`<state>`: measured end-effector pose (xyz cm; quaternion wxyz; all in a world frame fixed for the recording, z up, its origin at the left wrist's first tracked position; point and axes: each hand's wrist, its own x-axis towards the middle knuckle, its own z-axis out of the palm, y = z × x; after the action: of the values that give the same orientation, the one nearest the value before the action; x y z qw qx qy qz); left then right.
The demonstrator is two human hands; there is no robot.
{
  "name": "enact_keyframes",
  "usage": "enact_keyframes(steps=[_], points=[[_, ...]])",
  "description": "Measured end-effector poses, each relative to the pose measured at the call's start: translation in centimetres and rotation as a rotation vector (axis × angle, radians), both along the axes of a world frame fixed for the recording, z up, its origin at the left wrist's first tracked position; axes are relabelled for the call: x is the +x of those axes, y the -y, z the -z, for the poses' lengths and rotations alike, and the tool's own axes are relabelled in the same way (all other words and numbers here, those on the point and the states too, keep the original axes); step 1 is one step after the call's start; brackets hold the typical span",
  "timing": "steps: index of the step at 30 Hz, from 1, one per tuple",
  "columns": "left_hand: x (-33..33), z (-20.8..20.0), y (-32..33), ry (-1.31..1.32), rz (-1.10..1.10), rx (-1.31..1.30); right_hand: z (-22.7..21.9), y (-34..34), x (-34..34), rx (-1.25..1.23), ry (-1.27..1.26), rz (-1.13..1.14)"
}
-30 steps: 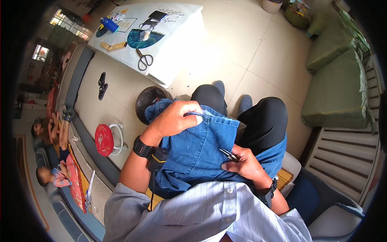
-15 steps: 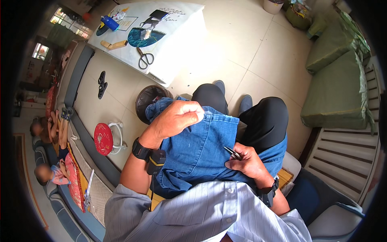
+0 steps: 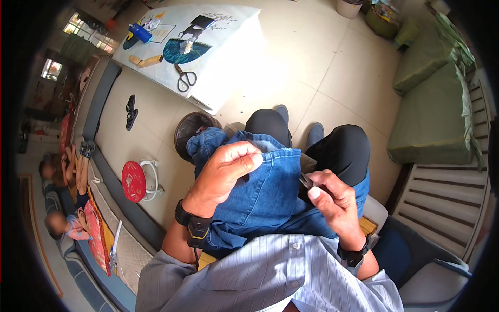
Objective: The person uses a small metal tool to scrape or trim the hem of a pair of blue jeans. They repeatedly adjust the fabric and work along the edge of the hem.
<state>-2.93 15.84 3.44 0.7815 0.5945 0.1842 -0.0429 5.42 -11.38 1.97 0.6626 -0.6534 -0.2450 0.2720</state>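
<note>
The jeans (image 3: pixel 265 192) lie over my legs (image 3: pixel 343 153), my left hand (image 3: pixel 223 172) pinching their hem (image 3: pixel 283 154). My right hand (image 3: pixel 335 202), apart from it, grips snips (image 3: pixel 306 180). I judge the hem work unfinished; how much is done, I can't tell.

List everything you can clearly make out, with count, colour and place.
Denim garment: 1, blue, lap
Small metal tool: 1, dark, right hand
Table: 1, white, upper left
Scissors: 1, black handles, table
Bottle: 1, blue, table
Flat object: 1, black, table
Tan piece: at least 1, tan, table
Bin: 1, dark, floor
Stool: 1, red and white, floor
Sandals: 2, black, floor
People: 2, mixed clothing, far left
Slatted frame: 1, white, right
Cushions: 2, green, right
Shirt: 1, pale striped, torso
Trousers: 1, black, legs
Shoes: 2, grey, feet
Wristbands: 2, black, wrists
Left hand: 1, bare, garment's edge
Right hand: 1, bare, on tool
</note>
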Motion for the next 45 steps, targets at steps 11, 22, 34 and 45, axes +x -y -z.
enact_keyframes(steps=[11,22,34,45], points=[[-1.0,0.5,1.8,-0.037,-0.113,-0.163,0.5,-4.5,-0.6,0.015,0.372,-0.006],[-1.0,0.3,3.0,-0.05,-0.171,-0.177,1.1,-5.0,-0.6,-0.014,0.426,0.037],[-1.0,0.8,3.0,-0.046,-0.183,-0.176,1.6,-5.3,-0.2,0.019,0.469,0.047],[-1.0,1.1,3.1,-0.041,-0.185,-0.217,2.7,-5.2,-0.6,0.129,0.163,0.083]])
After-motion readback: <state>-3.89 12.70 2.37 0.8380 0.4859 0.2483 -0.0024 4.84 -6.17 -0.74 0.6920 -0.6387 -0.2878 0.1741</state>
